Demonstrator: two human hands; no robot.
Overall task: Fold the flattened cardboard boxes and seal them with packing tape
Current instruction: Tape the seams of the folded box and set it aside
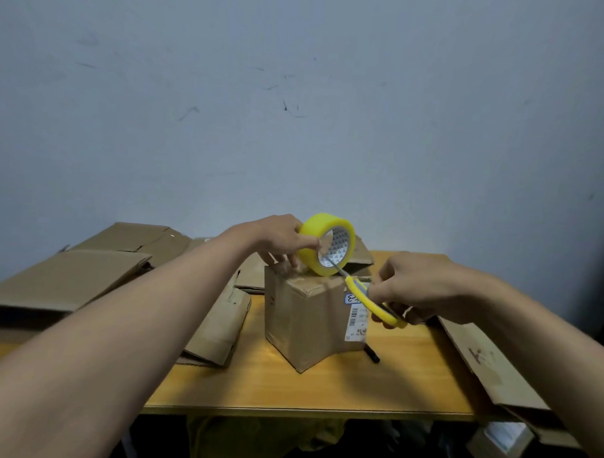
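Bare tabletop [322, 390] lies between the table's near edge and the folded cardboard box [307, 318], which stands upright mid-table. Right hand [425, 288] grips yellow scissors [370, 299] at the box's top right edge, blades reaching the yellow tape roll [327, 243] that the left hand [279, 238] holds above the box's top. Flattened boxes [86, 272] crowd the left side and far edge, another flattened box [487, 369] overhanging the right edge.

Dim, flat indoor light w/ soft shadows, slight overall blur, wide-angle distortion stretching forearms at edges.
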